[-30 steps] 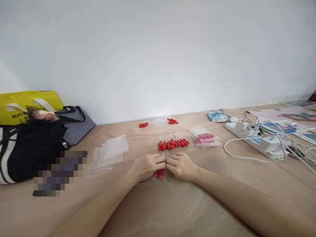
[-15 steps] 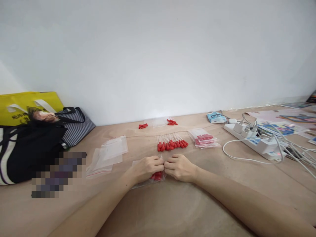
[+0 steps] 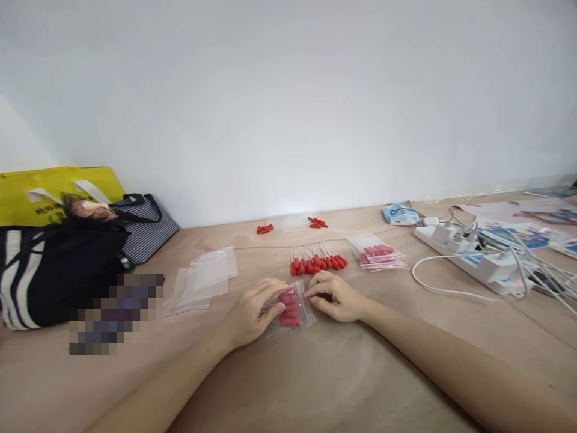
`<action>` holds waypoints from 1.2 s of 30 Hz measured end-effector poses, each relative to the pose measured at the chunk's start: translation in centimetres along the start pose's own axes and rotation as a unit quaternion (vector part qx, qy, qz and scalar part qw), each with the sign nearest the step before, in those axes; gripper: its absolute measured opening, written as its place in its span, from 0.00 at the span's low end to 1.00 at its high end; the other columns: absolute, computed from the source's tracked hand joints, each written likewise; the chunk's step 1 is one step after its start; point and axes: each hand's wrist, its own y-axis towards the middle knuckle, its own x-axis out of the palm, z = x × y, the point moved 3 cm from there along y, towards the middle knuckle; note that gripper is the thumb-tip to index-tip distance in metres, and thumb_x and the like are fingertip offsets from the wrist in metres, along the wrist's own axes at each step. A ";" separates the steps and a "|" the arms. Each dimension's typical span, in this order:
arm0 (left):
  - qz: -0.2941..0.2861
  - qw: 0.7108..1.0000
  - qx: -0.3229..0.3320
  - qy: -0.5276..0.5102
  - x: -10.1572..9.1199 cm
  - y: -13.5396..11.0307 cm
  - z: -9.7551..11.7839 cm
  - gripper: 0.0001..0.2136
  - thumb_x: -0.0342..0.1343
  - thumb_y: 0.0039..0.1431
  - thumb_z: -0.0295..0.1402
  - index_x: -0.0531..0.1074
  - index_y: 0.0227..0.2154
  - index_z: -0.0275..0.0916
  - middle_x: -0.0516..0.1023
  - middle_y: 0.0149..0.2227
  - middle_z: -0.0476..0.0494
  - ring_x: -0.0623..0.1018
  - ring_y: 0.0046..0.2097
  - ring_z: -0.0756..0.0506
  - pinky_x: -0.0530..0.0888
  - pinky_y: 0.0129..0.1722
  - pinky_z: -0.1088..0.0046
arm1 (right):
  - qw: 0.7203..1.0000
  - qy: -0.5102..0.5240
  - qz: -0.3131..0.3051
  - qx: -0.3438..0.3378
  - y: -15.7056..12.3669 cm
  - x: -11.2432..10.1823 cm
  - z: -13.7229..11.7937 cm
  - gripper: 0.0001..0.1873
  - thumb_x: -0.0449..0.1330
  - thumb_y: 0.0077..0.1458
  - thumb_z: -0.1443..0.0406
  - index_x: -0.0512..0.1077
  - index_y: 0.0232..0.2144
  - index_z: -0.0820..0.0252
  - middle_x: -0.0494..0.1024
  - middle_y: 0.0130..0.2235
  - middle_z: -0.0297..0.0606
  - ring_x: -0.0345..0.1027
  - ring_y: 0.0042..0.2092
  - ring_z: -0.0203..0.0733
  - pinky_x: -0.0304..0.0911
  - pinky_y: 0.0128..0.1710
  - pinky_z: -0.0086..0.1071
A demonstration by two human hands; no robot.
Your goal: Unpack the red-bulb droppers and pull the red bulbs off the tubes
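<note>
A small clear zip bag (image 3: 308,316) with several red rubbery-looking pieces (image 3: 289,313) inside lies between my hands, its red-lined edge to the right. My left hand (image 3: 256,310) grips the bag's left side, the thumb in front and the fingers over the top. My right hand (image 3: 340,297) is curled at the red-lined edge, fingertips against it; their exact hold is partly hidden. Just beyond the hands, a row of white sticks with red bulb ends (image 3: 318,261) lies on the brown table (image 3: 360,373).
Flat clear bags (image 3: 202,282) lie on the left, filled bags (image 3: 376,252) on the right. Small red pieces (image 3: 265,229) and more red pieces (image 3: 318,222) are near the wall. A power strip (image 3: 478,267) with cables is at right; a black bag (image 3: 67,276) is at left.
My hands have moved slightly apart. The bag has turned more into view, showing the red pieces that my left hand covered. The camera view has shifted a little.
</note>
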 end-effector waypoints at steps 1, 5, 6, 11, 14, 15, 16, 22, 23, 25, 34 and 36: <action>-0.003 1.000 -0.019 -0.007 0.0 -0.7 -0.1 0.15 0.46 0.57 0.33 0.62 0.48 0.40 0.69 0.49 0.42 0.67 0.51 0.45 0.66 0.50 0.64 | 0.999 0.029 0.007 0.023 0.1 0.1 0.2 0.08 0.53 0.51 0.68 0.73 0.30 0.61 0.71 0.30 0.37 0.62 0.34 0.35 0.59 0.37 0.31; -0.044 0.997 -0.055 -0.028 0.2 -2.4 -0.3 0.21 0.49 0.55 0.35 0.58 0.53 0.42 0.64 0.53 0.41 0.65 0.54 0.43 0.65 0.51 0.60 | 0.993 0.071 0.030 0.089 0.5 1.0 0.6 0.04 0.58 0.46 0.67 0.73 0.26 0.59 0.69 0.28 0.35 0.62 0.32 0.34 0.59 0.35 0.30; -0.052 0.997 -0.054 -0.037 0.2 -2.5 -0.3 0.22 0.49 0.55 0.35 0.57 0.53 0.42 0.64 0.53 0.41 0.65 0.53 0.43 0.65 0.51 0.61 | 0.992 0.076 0.032 0.099 0.6 1.2 0.5 0.03 0.59 0.45 0.68 0.74 0.26 0.59 0.69 0.27 0.34 0.62 0.32 0.34 0.59 0.34 0.29; -0.060 0.994 -0.053 -0.075 0.2 -1.9 -0.2 0.20 0.49 0.55 0.33 0.58 0.52 0.42 0.66 0.52 0.42 0.68 0.51 0.44 0.67 0.49 0.63 | 0.990 0.084 0.023 0.111 0.9 1.4 -0.5 0.05 0.57 0.47 0.69 0.74 0.26 0.60 0.66 0.24 0.32 0.59 0.29 0.32 0.57 0.31 0.26; -0.055 0.993 -0.067 -0.082 0.3 -1.9 -0.3 0.19 0.49 0.55 0.34 0.59 0.51 0.41 0.69 0.49 0.42 0.70 0.48 0.45 0.68 0.47 0.64 | 0.988 0.111 0.015 0.110 0.8 1.3 -0.7 0.08 0.58 0.46 0.69 0.73 0.32 0.60 0.66 0.27 0.32 0.59 0.29 0.32 0.58 0.31 0.26; -0.055 0.992 -0.074 -0.082 0.3 -1.9 -0.3 0.19 0.49 0.55 0.35 0.60 0.51 0.41 0.69 0.49 0.42 0.70 0.48 0.45 0.68 0.47 0.65 | 0.986 0.127 0.011 0.110 0.8 1.3 -0.7 0.10 0.59 0.45 0.68 0.72 0.34 0.60 0.66 0.30 0.34 0.60 0.31 0.32 0.58 0.31 0.26; -0.057 0.992 -0.082 -0.079 0.3 -2.0 -0.4 0.19 0.49 0.55 0.35 0.60 0.50 0.41 0.70 0.48 0.42 0.71 0.47 0.45 0.68 0.46 0.65 | 0.984 0.143 0.007 0.109 0.8 1.3 -0.6 0.12 0.59 0.45 0.67 0.72 0.36 0.60 0.67 0.33 0.35 0.61 0.32 0.33 0.59 0.32 0.26; -0.054 0.991 -0.093 -0.075 0.3 -2.0 -0.5 0.19 0.49 0.55 0.35 0.60 0.50 0.41 0.70 0.48 0.43 0.71 0.47 0.45 0.68 0.46 0.66 | 0.982 0.169 -0.024 0.083 1.1 1.2 -1.1 0.14 0.59 0.46 0.64 0.71 0.38 0.59 0.69 0.38 0.38 0.63 0.38 0.36 0.59 0.37 0.29; -0.054 0.992 -0.090 -0.075 0.3 -2.0 -0.5 0.19 0.48 0.55 0.35 0.60 0.50 0.41 0.70 0.48 0.43 0.71 0.47 0.45 0.68 0.46 0.66 | 0.983 0.161 -0.031 0.088 1.1 1.2 -1.2 0.14 0.60 0.46 0.64 0.71 0.38 0.59 0.70 0.37 0.37 0.62 0.37 0.35 0.59 0.36 0.28; -0.050 0.992 -0.085 -0.074 0.4 -1.9 -0.5 0.18 0.48 0.55 0.34 0.60 0.50 0.41 0.69 0.48 0.43 0.70 0.47 0.45 0.68 0.46 0.66 | 0.982 0.140 -0.043 0.119 1.3 1.2 -1.1 0.15 0.61 0.43 0.62 0.72 0.37 0.58 0.69 0.34 0.36 0.61 0.34 0.35 0.58 0.33 0.28; -0.045 0.992 -0.097 -0.072 0.4 -1.8 -0.7 0.17 0.48 0.55 0.34 0.62 0.48 0.41 0.70 0.47 0.44 0.70 0.46 0.45 0.67 0.46 0.68 | 0.959 0.205 -0.042 0.191 1.4 2.2 -1.0 0.12 0.61 0.41 0.65 0.69 0.32 0.63 0.70 0.29 0.32 0.60 0.28 0.31 0.57 0.27 0.24; -0.043 0.992 -0.095 -0.073 0.3 -1.8 -0.6 0.16 0.48 0.55 0.34 0.62 0.48 0.41 0.70 0.47 0.44 0.70 0.46 0.45 0.67 0.46 0.68 | 0.957 0.238 -0.034 0.164 1.5 2.3 -1.5 0.12 0.58 0.45 0.67 0.67 0.36 0.62 0.71 0.29 0.32 0.61 0.27 0.30 0.57 0.27 0.24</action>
